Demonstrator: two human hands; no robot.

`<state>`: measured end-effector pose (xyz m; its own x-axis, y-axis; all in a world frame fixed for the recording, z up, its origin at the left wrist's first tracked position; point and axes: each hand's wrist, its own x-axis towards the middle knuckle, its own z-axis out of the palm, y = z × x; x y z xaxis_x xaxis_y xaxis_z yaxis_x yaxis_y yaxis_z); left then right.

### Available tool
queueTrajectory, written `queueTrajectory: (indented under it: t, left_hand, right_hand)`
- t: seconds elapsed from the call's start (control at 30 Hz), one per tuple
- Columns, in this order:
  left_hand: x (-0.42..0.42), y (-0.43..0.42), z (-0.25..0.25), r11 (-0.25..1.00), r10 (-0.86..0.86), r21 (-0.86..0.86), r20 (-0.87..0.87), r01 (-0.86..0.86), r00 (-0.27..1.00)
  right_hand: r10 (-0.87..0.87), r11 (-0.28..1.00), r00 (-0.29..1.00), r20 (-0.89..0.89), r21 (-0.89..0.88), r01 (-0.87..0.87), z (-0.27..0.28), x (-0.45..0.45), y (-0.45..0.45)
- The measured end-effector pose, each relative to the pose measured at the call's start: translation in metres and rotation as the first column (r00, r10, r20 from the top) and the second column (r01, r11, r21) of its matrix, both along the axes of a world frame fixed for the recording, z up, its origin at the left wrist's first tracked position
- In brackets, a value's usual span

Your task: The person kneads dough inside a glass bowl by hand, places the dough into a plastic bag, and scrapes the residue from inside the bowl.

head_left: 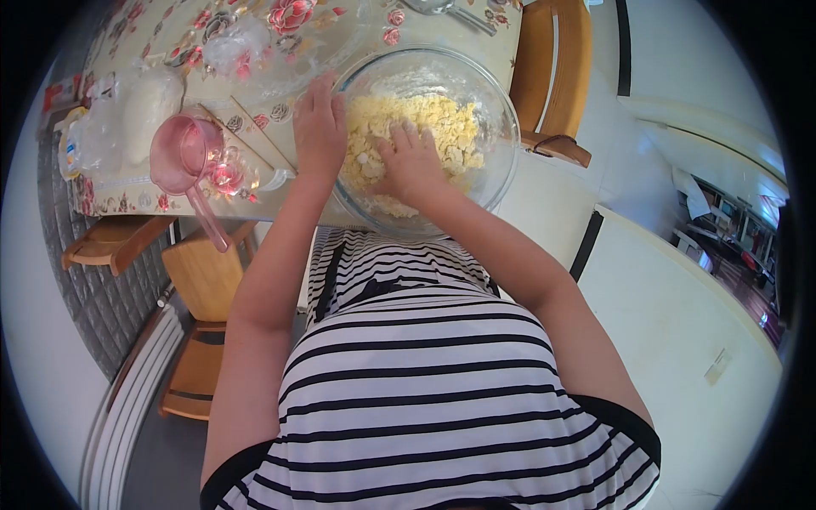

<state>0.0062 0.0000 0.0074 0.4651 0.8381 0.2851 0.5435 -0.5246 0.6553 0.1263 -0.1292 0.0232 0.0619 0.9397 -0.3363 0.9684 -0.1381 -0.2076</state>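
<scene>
Head cam question: where's the bowl, and what are the hands up to?

Clear glass bowl (502,127) is at the near right corner of the table (153,42), with crumbly yellow dough (455,132) inside. Right hand (412,166) is down in the dough, fingers spread and pressing on top, so not closed round anything afaict. Left hand (319,127) is at the bowl's left rim, fingers pretty straight. Can't tell if it's actually clasping the glass or just leaning on it.

Ok, how far along does it look?

About partway, I'd guess. The crumbs are moist-looking and clumping, so the mixing seems well underway. But it's loose and shaggy, not one smooth lump, and there's pale flour smeared up the bowl's far wall that isn't worked in yet.

Anything else lying around?

Pink plastic scoop (183,161) by the near edge, left of the bowl, handle poking out past that edge. Chopsticks (235,136) lie between it and the left arm. Clear plastic bag (151,106) with something white in it toward the left edge. Some metal utensil (472,19) up by the far right corner, cut off by the frame, so no clue what it is.
</scene>
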Motion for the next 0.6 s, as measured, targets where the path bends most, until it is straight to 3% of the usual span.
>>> queueTrajectory:
  t: [0.2,0.4,0.53,0.6]
  left_hand:
    - [-0.003,-0.002,0.001,0.999,-0.003,-0.039,-0.02,0.002,1.0]
    - [-0.001,-0.003,-0.001,0.998,0.024,-0.064,0.033,-0.022,0.999]
    - [0.001,-0.002,-0.003,0.997,0.035,-0.068,0.052,-0.031,0.998]
    - [0.001,-0.004,0.0,0.994,0.036,-0.102,0.028,-0.033,0.999]
  right_hand:
    - [-0.112,0.993,0.993,0.042,-0.018,0.113,-0.014,0.044,0.027]
    - [-0.263,0.964,0.964,0.029,-0.027,0.264,0.007,0.054,-0.01]
    - [-0.118,0.985,0.986,0.121,-0.112,0.131,0.011,0.01,-0.026]
    - [-0.17,0.984,0.979,-0.116,-0.072,0.163,0.014,0.002,-0.019]
